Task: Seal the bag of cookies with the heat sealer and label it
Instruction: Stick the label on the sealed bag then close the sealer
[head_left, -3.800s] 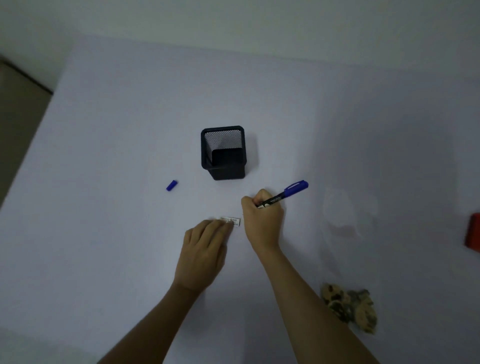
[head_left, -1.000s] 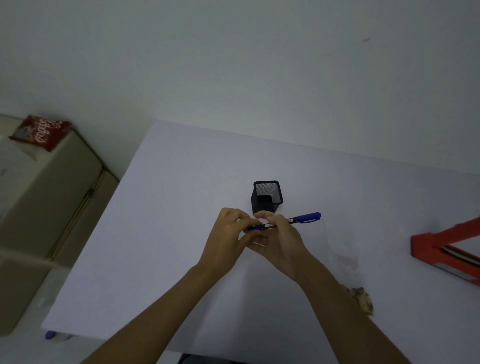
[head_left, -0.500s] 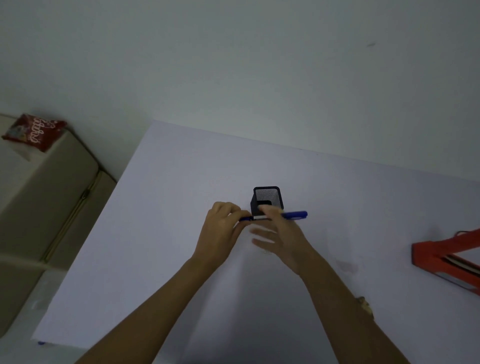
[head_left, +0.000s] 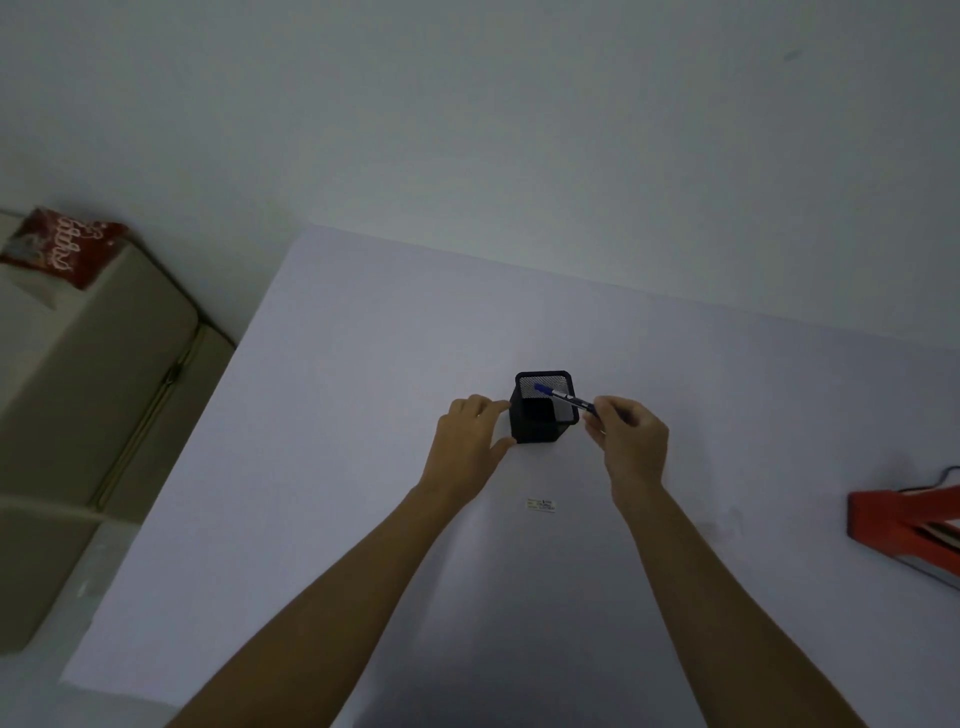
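Observation:
My right hand (head_left: 631, 441) grips a blue capped marker (head_left: 563, 397) whose tip end points over the mouth of a black mesh pen holder (head_left: 543, 410). My left hand (head_left: 467, 441) rests against the holder's left side, thumb and fingers touching its wall. A small white label (head_left: 541, 504) with dark writing lies flat on the white table (head_left: 363, 467) between my forearms. The red heat sealer (head_left: 904, 530) sits at the table's right edge, partly cut off. The bag of cookies is out of view.
A beige cabinet (head_left: 78, 415) stands left of the table with a red snack packet (head_left: 62, 249) on top. A plain wall rises behind the table. A dark cable (head_left: 945, 475) runs behind the sealer.
The cap went onto the marker between both hands. My right hand then swung the marker over the pen holder, my left hand moved to the holder's side, and the label came into view.

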